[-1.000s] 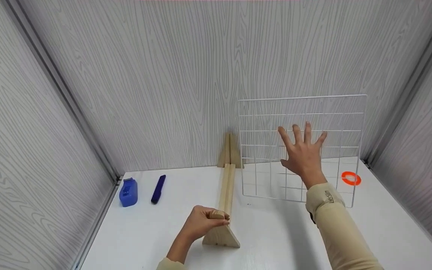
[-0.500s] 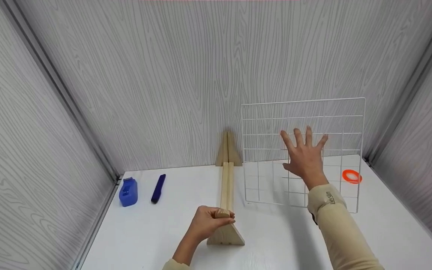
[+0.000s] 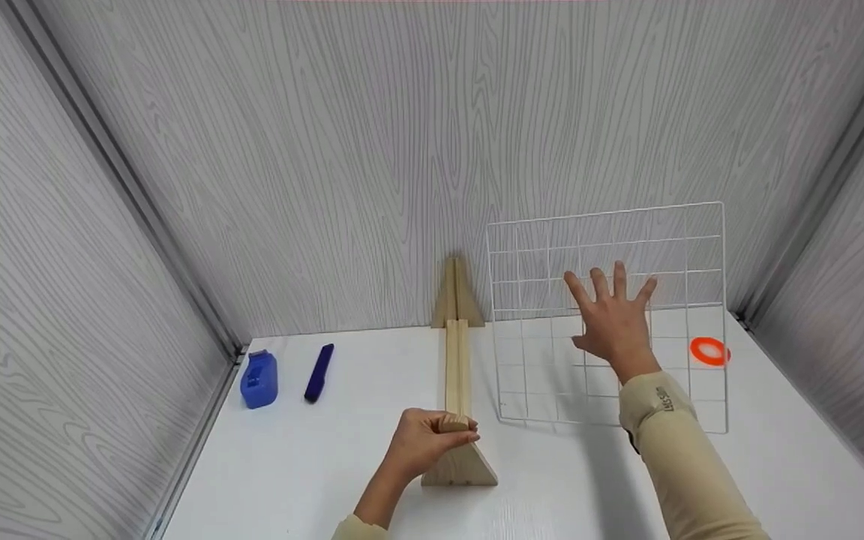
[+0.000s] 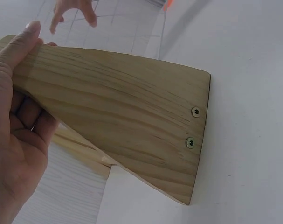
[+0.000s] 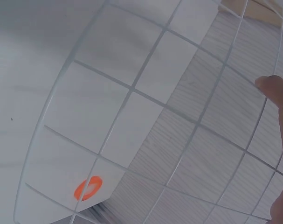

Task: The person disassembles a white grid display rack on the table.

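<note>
In the head view my left hand [image 3: 418, 444] pinches the narrow top of the near end board [image 3: 460, 471] of a wooden stand. Close up in the left wrist view, that board [image 4: 127, 112] flares toward its bottom, where two screws show. Wooden rails [image 3: 453, 367] run from it to a similar board at the back. My right hand [image 3: 616, 330] lies against a white wire grid panel [image 5: 132, 88], its fingers spread. The panel stands nearly upright right of the stand, slightly tilted. Whether its bottom edge touches the table cannot be told.
A blue tape-dispenser-like object [image 3: 259, 381] and a dark purple bar [image 3: 319, 373] lie on the white table [image 3: 289, 472] at left. An orange ring [image 3: 697, 354] lies behind the grid's right edge. Wood-patterned walls [image 3: 327, 187] enclose the back and sides.
The wire grid and my right hand have come down a little, with the grid's left side dropping more. My left hand and the stand's near end have shifted slightly right.
</note>
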Available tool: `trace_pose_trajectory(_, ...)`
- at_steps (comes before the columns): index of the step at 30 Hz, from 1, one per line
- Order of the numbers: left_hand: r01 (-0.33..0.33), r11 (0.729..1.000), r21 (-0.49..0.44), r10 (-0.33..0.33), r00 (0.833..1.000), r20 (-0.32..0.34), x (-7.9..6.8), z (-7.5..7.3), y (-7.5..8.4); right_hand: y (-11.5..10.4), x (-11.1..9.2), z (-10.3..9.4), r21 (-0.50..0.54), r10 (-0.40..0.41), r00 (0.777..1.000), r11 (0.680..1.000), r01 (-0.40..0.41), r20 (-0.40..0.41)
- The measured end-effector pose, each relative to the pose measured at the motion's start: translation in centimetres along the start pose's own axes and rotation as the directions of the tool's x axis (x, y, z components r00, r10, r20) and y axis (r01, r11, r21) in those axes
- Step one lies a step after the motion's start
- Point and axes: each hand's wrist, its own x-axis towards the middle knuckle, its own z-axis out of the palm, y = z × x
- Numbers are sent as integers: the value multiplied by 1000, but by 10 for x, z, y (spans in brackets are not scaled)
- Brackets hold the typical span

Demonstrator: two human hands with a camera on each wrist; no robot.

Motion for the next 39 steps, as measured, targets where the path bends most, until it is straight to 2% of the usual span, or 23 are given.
trace_pose_trajectory(17,6,1000,-6,-6,1000,18,3,2,-1,3,-14,25,-2,-15,987,1000,15,163)
trace_pose_trajectory(30,18,1000,-3,-18,1000,17,3,1,-2,-3,-27,43,173,-58,962,985,11,265)
trace_pose_trajectory(39,6,1000,-11,-6,1000,16,3,0,-2,-7,-29,54,234,-77,949,972,3,306)
